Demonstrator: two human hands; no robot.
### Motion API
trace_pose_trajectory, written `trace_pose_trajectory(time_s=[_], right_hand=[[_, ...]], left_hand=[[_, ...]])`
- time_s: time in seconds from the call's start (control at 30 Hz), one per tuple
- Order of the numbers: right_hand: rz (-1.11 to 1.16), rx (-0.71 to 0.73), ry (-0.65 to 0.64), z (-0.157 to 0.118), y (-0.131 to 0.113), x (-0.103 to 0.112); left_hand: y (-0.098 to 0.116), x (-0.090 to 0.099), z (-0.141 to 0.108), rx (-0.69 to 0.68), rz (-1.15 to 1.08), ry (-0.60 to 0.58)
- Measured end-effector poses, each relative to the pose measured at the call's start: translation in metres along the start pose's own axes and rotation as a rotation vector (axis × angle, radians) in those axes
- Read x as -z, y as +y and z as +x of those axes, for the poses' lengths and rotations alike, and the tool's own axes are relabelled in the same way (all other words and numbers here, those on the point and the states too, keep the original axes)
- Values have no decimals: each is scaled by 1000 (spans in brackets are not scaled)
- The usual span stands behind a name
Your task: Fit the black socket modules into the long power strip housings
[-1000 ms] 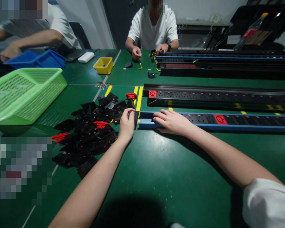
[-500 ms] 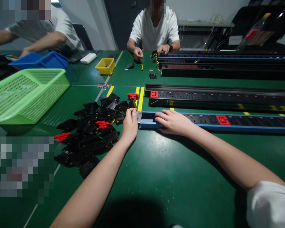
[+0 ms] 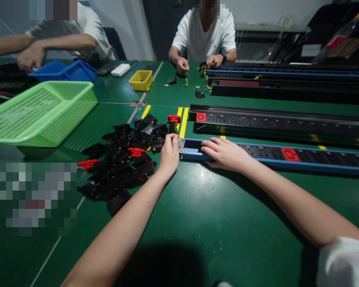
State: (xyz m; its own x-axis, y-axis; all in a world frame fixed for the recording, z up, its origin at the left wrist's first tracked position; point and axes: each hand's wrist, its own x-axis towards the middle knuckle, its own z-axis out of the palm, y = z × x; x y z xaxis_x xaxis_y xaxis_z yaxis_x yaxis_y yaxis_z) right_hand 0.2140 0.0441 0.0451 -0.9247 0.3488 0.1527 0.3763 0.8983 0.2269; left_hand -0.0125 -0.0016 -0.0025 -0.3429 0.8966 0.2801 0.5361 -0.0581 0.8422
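Note:
My left hand [image 3: 170, 154] is closed at the left end of a blue power strip [image 3: 323, 168], pinching a small grey metal plate [image 3: 182, 144] against that end. Farther along the same strip, my right hand [image 3: 225, 153] grips the blue casing, its fingers reaching over into the channel and the thumb on the near side. Black socket modules and a red socket [image 3: 290, 154] line the channel to the right. Between my hands a stretch of the blue channel shows without sockets. Beside my left hand lies a heap of loose black socket modules [image 3: 116, 163] with a few red ones.
Behind the blue strip lies a black power strip [image 3: 245, 126]. A green basket [image 3: 44, 133], blue bins [image 3: 62, 72] and a yellow bin [image 3: 141, 81] stand at left and back. Two co-workers sit across the table; one handles wires near more strips [image 3: 257, 91].
The whole view has shifted, so the scene sits a little farther right. Both my hands keep their places on the strip. The left co-worker's arms have moved.

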Motion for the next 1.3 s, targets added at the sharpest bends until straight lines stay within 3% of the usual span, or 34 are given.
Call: trace_pose_trajectory(time_s=[0.4, 0.77, 1.1, 1.3], right_hand=[[-15, 8, 5, 1, 0, 1], [30, 3, 9, 1, 1, 0], [48, 3, -1, 1, 2, 1], [38, 10, 3, 0, 2, 0]], left_hand=[[0, -1, 0, 51, 30, -20], [-1, -1, 1, -41, -24, -32], [1, 2, 3, 31, -45, -60], [4, -1, -2, -115, 122, -179]])
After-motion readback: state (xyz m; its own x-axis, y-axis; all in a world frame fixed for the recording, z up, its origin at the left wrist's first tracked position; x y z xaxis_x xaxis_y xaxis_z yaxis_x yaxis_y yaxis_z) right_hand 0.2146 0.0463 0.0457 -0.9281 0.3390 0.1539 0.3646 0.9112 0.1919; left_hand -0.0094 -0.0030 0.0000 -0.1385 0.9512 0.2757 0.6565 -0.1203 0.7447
